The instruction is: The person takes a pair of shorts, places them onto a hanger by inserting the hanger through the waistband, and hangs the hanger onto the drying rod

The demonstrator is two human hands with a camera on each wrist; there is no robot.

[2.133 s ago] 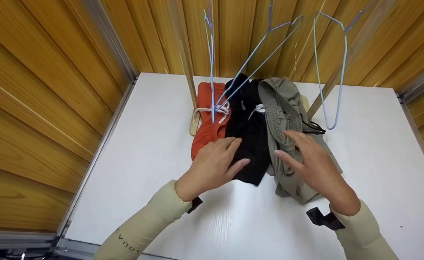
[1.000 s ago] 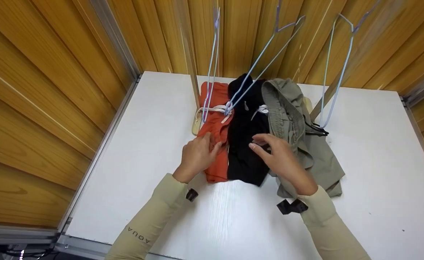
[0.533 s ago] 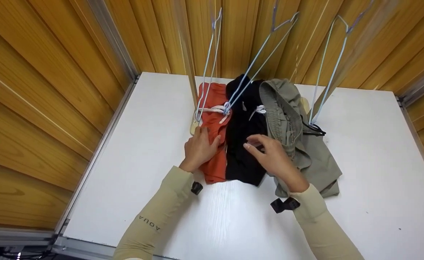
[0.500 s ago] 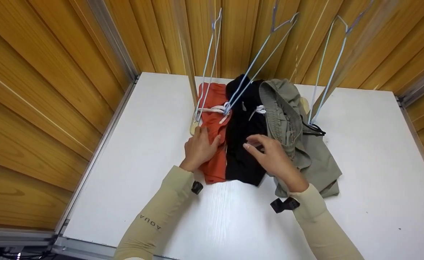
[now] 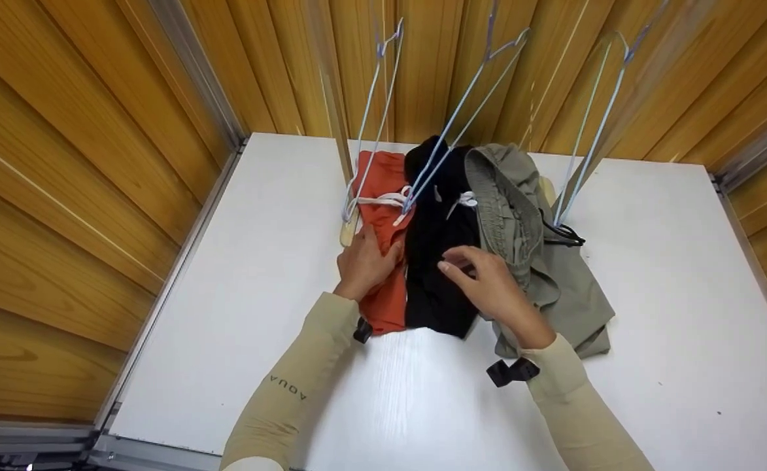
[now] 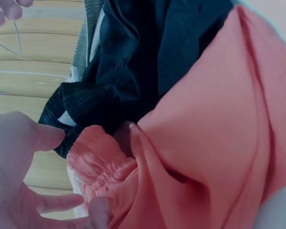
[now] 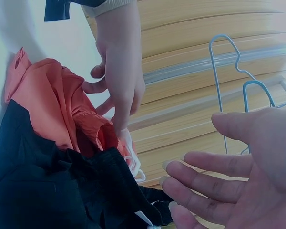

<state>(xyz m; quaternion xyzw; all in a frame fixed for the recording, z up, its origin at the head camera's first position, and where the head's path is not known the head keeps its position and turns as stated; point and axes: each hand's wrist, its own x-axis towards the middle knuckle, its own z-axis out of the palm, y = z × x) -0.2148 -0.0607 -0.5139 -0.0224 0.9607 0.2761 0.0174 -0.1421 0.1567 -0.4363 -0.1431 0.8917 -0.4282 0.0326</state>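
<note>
I see the left hand (image 5: 365, 263) over the orange garment (image 5: 388, 307) at centre frame, the right hand (image 5: 491, 284) above the black garment (image 5: 432, 288), the grey garment (image 5: 576, 297) more rightward, blue hangers (image 5: 448, 131) at upper frame.

The person's bare left hand (image 5: 367, 261) reached toward the far side, thumb spread from slightly bent fingers. To its right, the bare right hand (image 5: 488, 278) had loosely bent fingers, thumb apart. The left arm (image 5: 318, 343) and right arm (image 5: 573, 399), in close-fitting pale beige-green fabric, slanted inward from the near side.
</note>
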